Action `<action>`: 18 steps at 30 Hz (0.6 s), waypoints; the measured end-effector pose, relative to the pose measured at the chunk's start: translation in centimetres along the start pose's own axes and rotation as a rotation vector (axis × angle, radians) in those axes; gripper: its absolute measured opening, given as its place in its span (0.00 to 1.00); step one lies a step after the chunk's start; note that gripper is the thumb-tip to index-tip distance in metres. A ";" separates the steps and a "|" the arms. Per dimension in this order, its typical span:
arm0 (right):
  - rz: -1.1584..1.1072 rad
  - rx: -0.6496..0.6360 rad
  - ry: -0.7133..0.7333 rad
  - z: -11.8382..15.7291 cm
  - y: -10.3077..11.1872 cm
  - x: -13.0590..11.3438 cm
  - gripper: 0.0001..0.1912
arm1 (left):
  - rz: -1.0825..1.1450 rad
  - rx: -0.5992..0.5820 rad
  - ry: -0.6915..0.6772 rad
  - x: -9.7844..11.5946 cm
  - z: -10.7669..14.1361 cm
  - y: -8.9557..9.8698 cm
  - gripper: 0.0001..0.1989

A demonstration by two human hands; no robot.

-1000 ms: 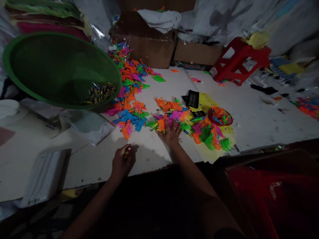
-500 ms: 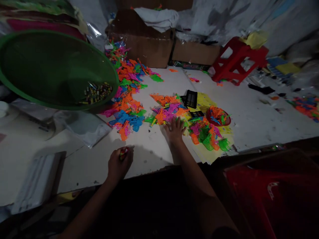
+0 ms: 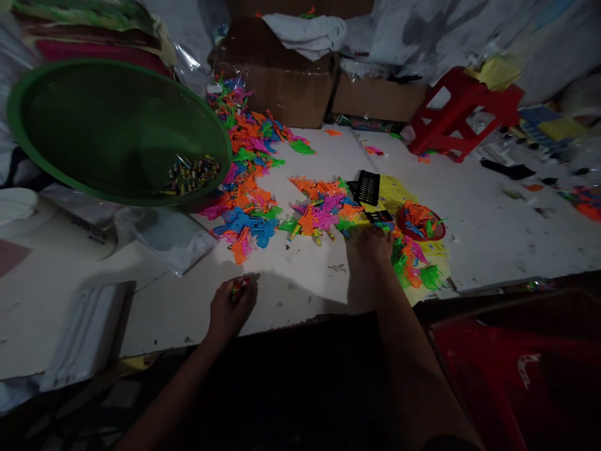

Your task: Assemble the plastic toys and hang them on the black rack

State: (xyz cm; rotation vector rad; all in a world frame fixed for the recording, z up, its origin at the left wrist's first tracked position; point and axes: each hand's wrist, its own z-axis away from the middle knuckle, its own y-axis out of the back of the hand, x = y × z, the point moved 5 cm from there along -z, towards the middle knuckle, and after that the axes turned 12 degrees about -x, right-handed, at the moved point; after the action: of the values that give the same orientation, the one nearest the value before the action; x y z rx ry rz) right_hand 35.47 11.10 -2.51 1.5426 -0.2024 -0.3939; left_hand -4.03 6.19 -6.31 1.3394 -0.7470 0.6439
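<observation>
My left hand (image 3: 233,305) is closed above the front of the white table, gripping a small red-and-green thing (image 3: 240,289) too hidden to name. My right hand (image 3: 377,248) reaches in at the near side of the colourful plastic toy guns on the right (image 3: 409,257). Its fingers are dark and blurred, so whether they hold something is unclear. Left of it lies a middle heap of orange, pink and green toy guns (image 3: 323,212), with small yellow cylinders (image 3: 317,237) along its near edge. Black slotted trays (image 3: 368,187) rest just beyond the right hand.
A large green basin (image 3: 117,125) with many small cylinders inside stands at left. More toy guns (image 3: 251,219) are piled beside it. A red basket (image 3: 442,232) holds plastic pieces. Behind are cardboard boxes (image 3: 295,97) and a red stool (image 3: 462,113). A plastic bag (image 3: 176,241) lies at left.
My right hand has moved right, from the middle heap to the pile near the black trays, leaving small yellow cylinders exposed. My left hand keeps its grip. The whole view has shifted slightly.
</observation>
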 end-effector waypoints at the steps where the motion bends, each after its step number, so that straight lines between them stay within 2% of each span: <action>1: 0.014 0.002 -0.029 0.2 0.2 0.9 0.14 | 0.032 -0.009 0.010 -0.1 0.0 0.0 0.16; 4: 0.004 0.030 -0.093 0.6 0.9 1.8 0.15 | 0.156 -0.005 0.034 -0.2 0.1 0.1 0.16; 6: -0.017 0.038 -0.090 1.1 1.1 0.1 0.16 | 0.241 0.057 0.056 -0.2 0.2 0.5 0.16; 8: -0.066 0.008 0.041 2.0 0.7 -4.3 0.16 | 0.346 0.134 0.090 -0.4 0.3 0.8 0.16; 11: -0.202 -0.138 0.599 4.2 -0.8 -15.0 0.17 | 0.539 0.186 0.136 -0.7 0.4 0.9 0.18; 12: -0.213 -0.132 0.651 4.7 -1.3 -18.0 0.19 | 0.591 0.178 0.143 -0.8 0.4 0.8 0.19; 14: -0.227 -0.112 0.664 4.9 -2.4 -23.0 0.26 | 0.646 0.155 0.144 -0.9 0.4 0.7 0.21; 15: -0.235 -0.116 0.626 4.6 -3.0 -24.7 0.30 | 0.653 0.143 0.139 -0.9 0.4 0.7 0.22; 18: -0.241 -0.163 0.531 3.7 -4.9 -27.7 0.34 | 0.603 0.143 0.123 -1.1 0.4 0.8 0.21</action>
State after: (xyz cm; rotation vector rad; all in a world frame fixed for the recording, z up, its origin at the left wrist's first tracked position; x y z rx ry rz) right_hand 7.99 18.01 -4.00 1.4597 0.4229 -0.1717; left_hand -5.38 5.90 -6.71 1.1851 -1.0272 1.2657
